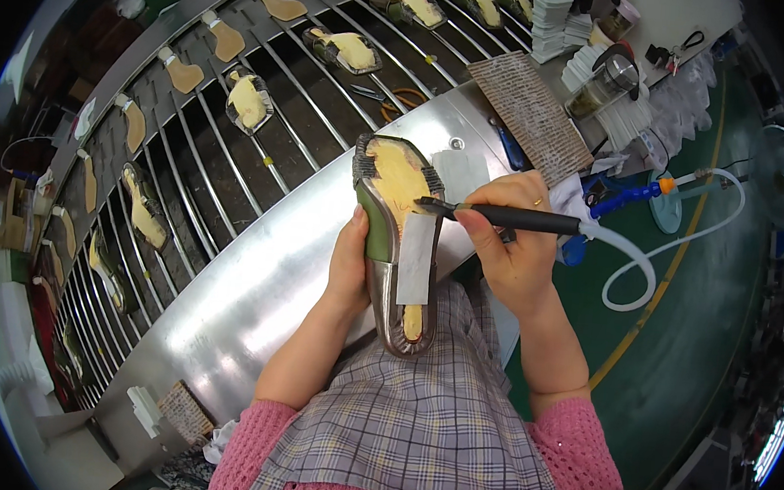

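Left grip is clamped on a green and metallic-silver shoe upper with a yellow underside, fingers and thumb closed along its green flank. Right grip is clamped on a slim black pen-shaped tool, held nearly level and pointing left. A translucent white hose runs from the tool's rear end and loops out to the right.

The shoe is held underside up, in front of the torso, over the near edge of a curved, polished metal desk. Its broad, dark-pleated end points away from the person, its silver end toward a grey plaid apron. A flat, whitish rectangular strip lies lengthwise along the underside. The tool's tip is located just beyond the strip's far end, over the yellow face; firm contact cannot be confirmed.

Beyond the desk, a rack of parallel metal rods carries further dark-edged shoe uppers with yellow undersides. Tan sole-shaped pieces lie along the rack's far side. At the right, a brown, rough-textured rectangular board lies near stacked white pads and a clear lidded jar.
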### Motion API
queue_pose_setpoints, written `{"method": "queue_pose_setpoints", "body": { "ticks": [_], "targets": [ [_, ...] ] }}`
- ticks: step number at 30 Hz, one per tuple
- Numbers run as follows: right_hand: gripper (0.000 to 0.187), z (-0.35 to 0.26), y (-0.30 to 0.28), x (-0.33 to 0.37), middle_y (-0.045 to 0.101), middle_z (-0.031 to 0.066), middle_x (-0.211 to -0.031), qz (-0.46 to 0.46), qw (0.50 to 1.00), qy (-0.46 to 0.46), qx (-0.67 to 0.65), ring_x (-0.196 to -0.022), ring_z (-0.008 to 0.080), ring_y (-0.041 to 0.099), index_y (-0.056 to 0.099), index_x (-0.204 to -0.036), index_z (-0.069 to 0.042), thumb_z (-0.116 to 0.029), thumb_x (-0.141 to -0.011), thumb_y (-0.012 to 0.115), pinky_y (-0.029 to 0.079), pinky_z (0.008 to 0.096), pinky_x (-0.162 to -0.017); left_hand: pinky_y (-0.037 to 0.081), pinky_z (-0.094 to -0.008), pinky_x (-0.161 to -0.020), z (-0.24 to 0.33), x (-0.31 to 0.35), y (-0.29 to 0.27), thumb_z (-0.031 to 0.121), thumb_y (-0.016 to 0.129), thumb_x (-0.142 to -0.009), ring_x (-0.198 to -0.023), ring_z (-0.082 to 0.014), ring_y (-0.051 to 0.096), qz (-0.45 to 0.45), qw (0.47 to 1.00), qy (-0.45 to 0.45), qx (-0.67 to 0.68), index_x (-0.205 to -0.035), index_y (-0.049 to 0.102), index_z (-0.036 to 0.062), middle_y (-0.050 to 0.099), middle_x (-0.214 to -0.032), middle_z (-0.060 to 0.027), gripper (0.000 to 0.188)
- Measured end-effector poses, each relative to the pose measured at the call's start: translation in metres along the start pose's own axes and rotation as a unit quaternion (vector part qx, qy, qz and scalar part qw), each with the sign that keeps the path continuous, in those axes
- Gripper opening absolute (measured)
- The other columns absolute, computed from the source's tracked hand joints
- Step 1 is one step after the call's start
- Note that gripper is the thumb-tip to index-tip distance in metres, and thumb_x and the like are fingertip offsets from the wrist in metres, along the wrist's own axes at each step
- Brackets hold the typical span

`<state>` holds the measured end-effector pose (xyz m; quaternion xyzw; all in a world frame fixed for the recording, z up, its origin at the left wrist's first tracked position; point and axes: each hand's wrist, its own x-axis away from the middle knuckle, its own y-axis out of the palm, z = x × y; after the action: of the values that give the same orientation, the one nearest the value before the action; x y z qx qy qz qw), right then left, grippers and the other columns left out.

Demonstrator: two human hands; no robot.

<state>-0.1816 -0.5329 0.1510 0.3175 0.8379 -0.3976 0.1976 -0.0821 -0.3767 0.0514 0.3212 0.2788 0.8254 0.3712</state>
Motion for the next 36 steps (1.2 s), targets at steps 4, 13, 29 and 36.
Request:
{"method": "queue_pose_setpoints", "body": {
  "ticks": [4, 13, 29, 36],
  "targets": [
    [0.014, 0.001, -0.002, 0.000, 0.061, 0.0050, -0.082, 0.027, 0.999, 0.036, -0.026, -0.078, 0.0219, 0.053, 0.063, -0.085, -0.005, -0.011, -0.081, 0.075, 0.042, 0.0330, -0.070, 0.057, -0.0346, -0.083, 0.006, -0.003, -0.027, 0.055, 0.032, -0.101, -0.096, -0.0217, 0.066, 0.085, 0.993, 0.005, 0.085, -0.135, 0.045, 0.0067, 0.061, -0.118, -0.0133, 0.060],
    [0.010, 0.041, -0.001, 0.039, 0.054, 0.0058, -0.084, 0.021, 0.974, 0.181, -0.134, -0.076, 0.0140, 0.048, 0.058, -0.088, 0.000, -0.008, -0.093, 0.062, 0.038, 0.0260, -0.071, 0.054, -0.0392, -0.088, 0.139, -0.044, -0.210, 0.066, 0.032, -0.096, -0.103, -0.0241, 0.062, 0.163, 0.953, 0.243, 0.080, -0.128, 0.055, 0.0105, 0.063, -0.119, -0.0077, 0.068],
    [0.016, 0.061, 0.012, 0.037, 0.057, 0.0061, -0.083, 0.032, 0.965, 0.219, -0.143, -0.077, 0.0154, 0.051, 0.060, -0.085, -0.001, -0.015, -0.092, 0.065, 0.039, 0.0269, -0.071, 0.039, -0.0333, -0.105, 0.150, -0.164, -0.146, 0.016, 0.058, -0.095, -0.124, -0.0291, 0.054, 0.211, 0.755, 0.408, -0.468, -0.135, 0.049, -0.0035, 0.057, -0.131, -0.0210, 0.045],
    [0.019, 0.069, 0.006, 0.040, 0.059, 0.0079, -0.084, 0.057, 0.956, 0.241, -0.159, -0.078, 0.0159, 0.053, 0.061, -0.089, 0.000, -0.017, -0.090, 0.068, 0.042, 0.0270, -0.073, 0.026, -0.0387, -0.117, 0.093, -0.308, -0.142, 0.005, 0.077, -0.068, -0.144, -0.0384, 0.022, 0.237, 0.675, 0.359, -0.599, -0.151, 0.013, -0.0002, 0.021, -0.154, -0.0250, 0.105]
  ]
}}
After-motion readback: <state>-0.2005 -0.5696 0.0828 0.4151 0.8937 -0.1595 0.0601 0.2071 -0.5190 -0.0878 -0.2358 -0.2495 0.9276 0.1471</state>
